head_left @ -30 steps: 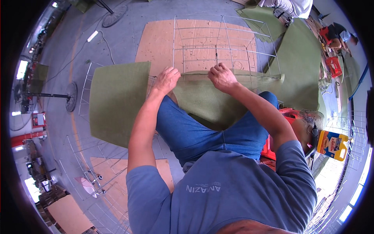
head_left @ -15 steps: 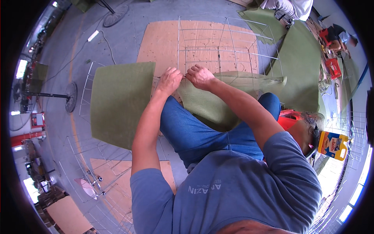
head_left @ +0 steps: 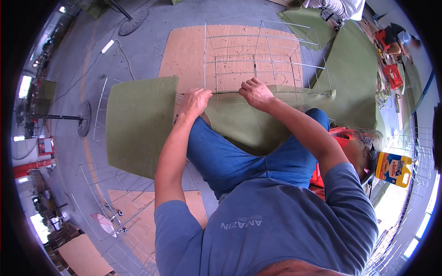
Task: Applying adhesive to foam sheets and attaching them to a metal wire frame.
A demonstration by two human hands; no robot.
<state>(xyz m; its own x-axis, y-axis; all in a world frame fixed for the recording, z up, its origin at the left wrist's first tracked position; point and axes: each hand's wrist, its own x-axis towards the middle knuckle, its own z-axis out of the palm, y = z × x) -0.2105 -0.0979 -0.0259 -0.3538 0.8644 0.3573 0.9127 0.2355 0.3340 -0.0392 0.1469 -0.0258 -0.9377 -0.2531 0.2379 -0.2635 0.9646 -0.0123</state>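
A green sheet (head_left: 248,120), soft-looking like fabric, lies across my thighs with its far edge along the near side of a metal wire frame (head_left: 271,61). My left hand (head_left: 196,101) is closed at that edge near the frame's left corner, fingers pinched together. Farther right along the same edge, my right hand (head_left: 256,94) is closed too, its fingertips on the sheet. A thin dark line runs along the edge between both hands. What exactly lies under the fingertips is hidden. Left of my left hand, another green panel (head_left: 140,126) covers a wire frame.
Cardboard (head_left: 184,50) lies beneath the wire frame. More green material (head_left: 352,78) spreads to the right, near a red crate (head_left: 393,76) and a yellow jug (head_left: 393,169). A round-based stand (head_left: 84,118) is at the left; more wire frames (head_left: 99,184) stand lower left.
My hands have moved apart along the sheet's edge: the left went slightly left and nearer, the right went right. The view has shifted a little.
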